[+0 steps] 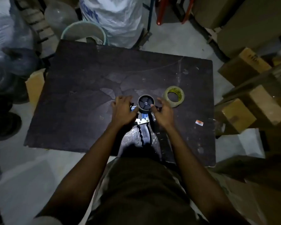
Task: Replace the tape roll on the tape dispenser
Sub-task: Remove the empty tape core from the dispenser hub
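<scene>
A hand-held tape dispenser with a blue frame and black handle lies on the dark table. Its black hub, ringed by a bare grey core, faces up. My left hand presses on the dispenser's left side, over the blade end. My right hand hovers at the hub's right edge with fingers apart, the thumb touching the core. A full roll of clear tape lies flat on the table just right of my right hand.
A small orange-and-white scrap lies on the table's right side. Cardboard boxes crowd the right edge. A bucket and plastic sacks stand behind the table, dark items to the left.
</scene>
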